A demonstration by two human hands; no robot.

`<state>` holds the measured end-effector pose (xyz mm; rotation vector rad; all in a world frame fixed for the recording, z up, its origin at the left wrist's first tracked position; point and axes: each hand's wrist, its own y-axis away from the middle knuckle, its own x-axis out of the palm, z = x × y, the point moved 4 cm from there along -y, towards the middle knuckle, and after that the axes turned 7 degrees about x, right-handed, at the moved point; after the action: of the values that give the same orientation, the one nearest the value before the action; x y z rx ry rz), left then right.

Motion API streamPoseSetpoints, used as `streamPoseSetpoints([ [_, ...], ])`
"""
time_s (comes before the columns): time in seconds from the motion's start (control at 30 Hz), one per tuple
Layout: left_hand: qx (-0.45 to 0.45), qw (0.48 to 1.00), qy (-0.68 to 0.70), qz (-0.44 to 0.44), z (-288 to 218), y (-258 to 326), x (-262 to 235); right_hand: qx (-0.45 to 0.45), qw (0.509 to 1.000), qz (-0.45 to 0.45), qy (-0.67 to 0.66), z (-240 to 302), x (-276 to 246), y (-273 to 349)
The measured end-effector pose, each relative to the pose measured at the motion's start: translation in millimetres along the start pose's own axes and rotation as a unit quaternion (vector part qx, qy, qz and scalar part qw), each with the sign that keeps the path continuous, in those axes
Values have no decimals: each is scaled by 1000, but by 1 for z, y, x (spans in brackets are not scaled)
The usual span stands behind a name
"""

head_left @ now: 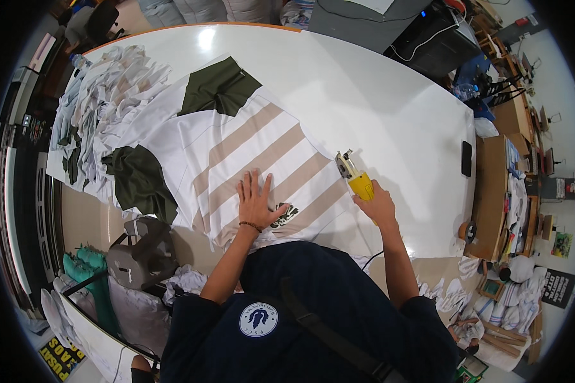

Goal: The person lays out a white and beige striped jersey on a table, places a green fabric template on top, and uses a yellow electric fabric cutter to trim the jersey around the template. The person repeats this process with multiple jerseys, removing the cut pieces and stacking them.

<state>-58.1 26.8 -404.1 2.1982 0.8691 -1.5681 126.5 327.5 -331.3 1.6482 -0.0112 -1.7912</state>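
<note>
I am pressing my left hand point(257, 203) flat on the striped garment point(255, 153), fingers point(252, 183) spread wide, palm resting just above a small dark printed emblem point(285, 216) near the hem. My right hand point(378, 205) is wrapping closed around the yellow handle of an electric fabric cutter point(355, 177), fingers curled tight on the grip; the metal cutting head is sitting at the right edge of the garment, its cord trailing down toward my body.

Progress, as a judgement: the garment is lying spread on the white counter point(390, 108), white with diagonal beige bands and dark olive sleeves point(217, 86). The cutter is only at the garment's edge, and I cannot see any cut line running across the striped panel, so the cutting here seems to be just starting. A heap of white and grey fabric pieces point(102, 102) is sitting to the left of the garment, more white scraps point(450, 295) lie below its right corner on the floor, and I judge earlier pieces are already done.

Labels and signs, placed from the garment: a round white-and-blue badge point(258, 319) is showing on my dark shirt, directly below. A yellow sign with dark lettering point(61, 354) is lying far below-left. A black rectangular sign with white print point(559, 287) is standing far right. A dark phone point(466, 158) is lying on the counter to the right.
</note>
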Motion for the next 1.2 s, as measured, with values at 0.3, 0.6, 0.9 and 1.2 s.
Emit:
streamPoseSetpoints([
  [0.3,0,1000,-3,-5,-1,-1,-3,-15,998,35,42,40,-21,-31],
  [0.6,-37,997,0,61,-18,19,3,-72,993,60,76,66,-33,-59],
  [0.9,-34,998,2,48,-17,23,5,-118,986,61,99,109,-34,-87],
  [1.2,-38,998,13,48,-17,23,4,-161,981,50,97,138,-30,-109],
])
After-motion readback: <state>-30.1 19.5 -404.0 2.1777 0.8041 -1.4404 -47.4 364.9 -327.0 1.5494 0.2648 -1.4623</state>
